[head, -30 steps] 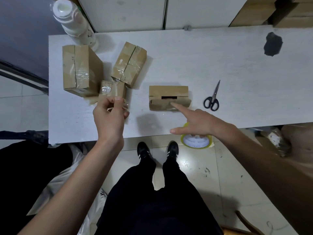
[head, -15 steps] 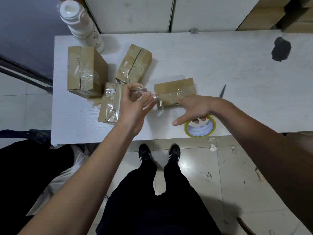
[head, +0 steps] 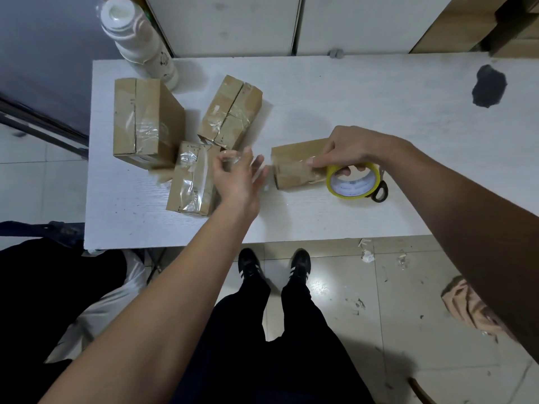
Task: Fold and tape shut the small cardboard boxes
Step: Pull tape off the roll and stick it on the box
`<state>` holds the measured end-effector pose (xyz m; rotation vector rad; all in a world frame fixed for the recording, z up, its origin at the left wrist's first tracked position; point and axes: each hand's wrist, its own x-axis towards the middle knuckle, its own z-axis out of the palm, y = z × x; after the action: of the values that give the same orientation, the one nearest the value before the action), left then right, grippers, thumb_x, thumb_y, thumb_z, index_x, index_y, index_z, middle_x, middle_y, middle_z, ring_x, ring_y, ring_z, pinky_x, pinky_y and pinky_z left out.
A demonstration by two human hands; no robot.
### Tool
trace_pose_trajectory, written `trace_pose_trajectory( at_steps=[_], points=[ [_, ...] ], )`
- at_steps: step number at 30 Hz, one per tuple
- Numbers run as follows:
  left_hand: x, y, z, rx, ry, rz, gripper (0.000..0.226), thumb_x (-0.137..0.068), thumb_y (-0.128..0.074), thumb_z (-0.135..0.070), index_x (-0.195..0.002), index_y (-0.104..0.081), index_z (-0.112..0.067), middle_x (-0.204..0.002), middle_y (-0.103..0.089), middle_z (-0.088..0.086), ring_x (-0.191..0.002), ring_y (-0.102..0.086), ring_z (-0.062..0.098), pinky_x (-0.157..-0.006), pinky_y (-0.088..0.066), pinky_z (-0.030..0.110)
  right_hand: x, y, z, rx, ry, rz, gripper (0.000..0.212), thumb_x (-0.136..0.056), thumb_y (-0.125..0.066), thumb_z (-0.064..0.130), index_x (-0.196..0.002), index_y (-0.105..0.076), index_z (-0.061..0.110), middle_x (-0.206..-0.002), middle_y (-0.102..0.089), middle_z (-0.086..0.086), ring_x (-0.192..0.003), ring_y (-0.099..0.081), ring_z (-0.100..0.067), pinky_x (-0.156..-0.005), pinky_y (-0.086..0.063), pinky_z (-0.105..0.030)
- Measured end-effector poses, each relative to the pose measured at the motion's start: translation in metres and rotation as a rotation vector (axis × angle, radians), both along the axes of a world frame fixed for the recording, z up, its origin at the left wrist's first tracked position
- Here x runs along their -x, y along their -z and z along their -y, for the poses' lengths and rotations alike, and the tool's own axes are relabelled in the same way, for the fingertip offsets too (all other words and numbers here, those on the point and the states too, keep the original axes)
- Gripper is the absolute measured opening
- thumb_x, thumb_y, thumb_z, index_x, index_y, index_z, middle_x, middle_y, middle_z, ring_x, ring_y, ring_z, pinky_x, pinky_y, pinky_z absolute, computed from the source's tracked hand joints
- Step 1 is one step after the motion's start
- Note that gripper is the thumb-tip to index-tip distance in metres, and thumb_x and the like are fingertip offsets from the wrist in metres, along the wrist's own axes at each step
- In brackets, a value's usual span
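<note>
While the right hand [head: 347, 150] grips the roll [head: 351, 182] against the box [head: 294, 167] at frame centre, the left hand [head: 233, 176] pinches the tape end [head: 233, 156], taping underway; next, probably press it down.

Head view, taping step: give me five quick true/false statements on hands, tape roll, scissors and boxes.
1. The right hand holds the yellow-rimmed roll of clear tape against the small brown cardboard box. True.
2. The left hand grips the black-handled scissors. False: the scissors lie on the white table behind the roll; the left hand pinches a clear tape strip.
3. Three taped cardboard boxes sit left of the one being taped. True.
4. The white plastic bottle lies on its side mid-table. False: it stands upright at the far left corner.
5. The tape roll is on the floor. False: it is at table level.
</note>
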<state>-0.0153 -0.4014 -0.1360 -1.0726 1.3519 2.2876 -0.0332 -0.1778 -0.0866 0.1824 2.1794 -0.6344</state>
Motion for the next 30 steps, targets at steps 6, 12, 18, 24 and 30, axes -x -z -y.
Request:
trace_pose_trajectory(
  at_steps=[6,12,18,24,30],
  points=[
    [0.002,0.007,0.009,-0.017,-0.01,0.027,0.025,-0.097,-0.067,0.0,-0.102,-0.048,-0.016,-0.095,-0.065,0.012,-0.084,-0.074,0.03,-0.079,-0.064,0.045,0.006,0.001,0.009,-0.287,-0.096,0.01,0.057,-0.078,-0.071,0.067,-0.061,-0.067,0.013,-0.058,-0.07,0.001,-0.051,-0.058,-0.019,-0.065,-0.047,-0.03],
    [-0.004,0.007,0.007,-0.04,0.033,-0.006,0.029,-0.097,-0.065,0.004,-0.107,-0.049,-0.018,-0.088,-0.065,0.007,-0.086,-0.067,0.027,-0.083,-0.063,0.051,0.011,-0.012,0.031,-0.573,-0.179,-0.076,0.052,-0.085,-0.061,0.072,-0.091,-0.057,0.02,-0.08,-0.06,0.0,-0.088,-0.063,-0.028,-0.08,-0.039,-0.036],
    [-0.015,0.001,0.01,-0.065,-0.016,0.004,0.03,-0.098,-0.063,0.005,-0.109,-0.049,-0.019,-0.086,-0.063,0.01,-0.081,-0.065,0.026,-0.078,-0.063,0.044,0.013,-0.022,0.041,-0.584,-0.2,0.006,0.047,-0.088,-0.057,0.068,-0.102,-0.062,0.023,-0.08,-0.062,0.003,-0.084,-0.062,-0.023,-0.08,-0.035,-0.036],
    [-0.02,-0.033,0.014,-0.074,-0.007,-0.107,0.022,-0.098,-0.064,0.001,-0.106,-0.052,-0.016,-0.088,-0.068,0.01,-0.086,-0.068,0.026,-0.079,-0.063,0.046,0.018,-0.057,0.013,-0.445,-0.15,0.05,0.068,-0.068,-0.066,0.086,-0.067,-0.058,0.018,-0.038,-0.057,0.004,-0.054,-0.059,-0.022,-0.069,-0.044,-0.035],
    [-0.027,-0.057,0.003,-0.004,0.008,-0.067,0.01,-0.098,-0.069,-0.012,-0.107,-0.065,-0.009,-0.092,-0.074,0.014,-0.097,-0.076,0.037,-0.083,-0.063,0.052,0.017,-0.085,-0.018,-0.557,-0.23,-0.185,0.064,-0.072,-0.062,0.088,-0.085,-0.074,0.027,-0.069,-0.067,-0.001,-0.08,-0.064,-0.026,-0.07,-0.043,-0.035]
  ],
)
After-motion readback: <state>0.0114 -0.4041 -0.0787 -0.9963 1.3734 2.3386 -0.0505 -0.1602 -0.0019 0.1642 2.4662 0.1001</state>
